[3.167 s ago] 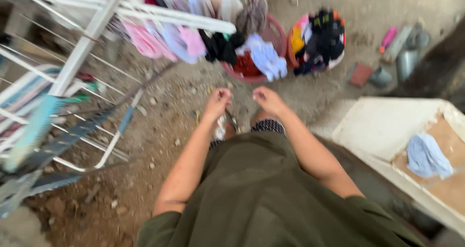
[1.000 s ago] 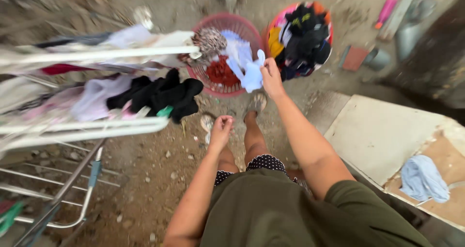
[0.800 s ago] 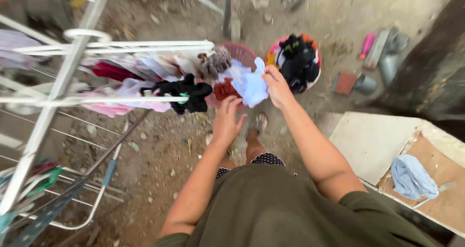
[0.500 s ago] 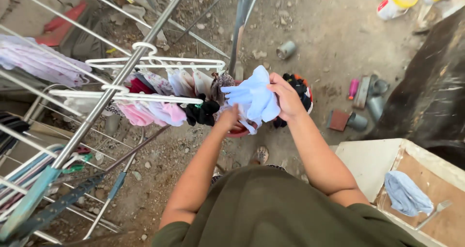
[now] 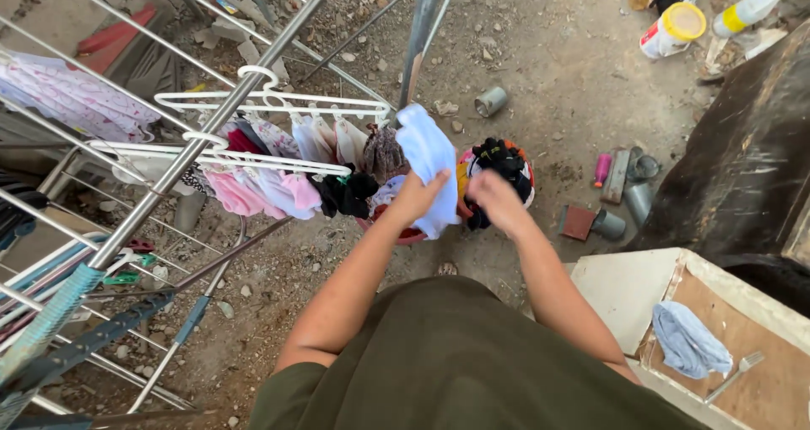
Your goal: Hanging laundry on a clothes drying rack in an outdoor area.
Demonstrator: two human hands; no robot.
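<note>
The right hand (image 5: 498, 200) is smeared by motion, so its fingers cannot be told apart, nor whether they grip the pale blue cloth (image 5: 429, 173). The left hand (image 5: 419, 195) hides its fingertips in that cloth. The red basket (image 5: 405, 234) shows only a sliver of rim below the cloth and hand. The drying rack (image 5: 169, 177) runs off the left and top edges. The bottles (image 5: 675, 27) at the top edge are partly cut off.
</note>
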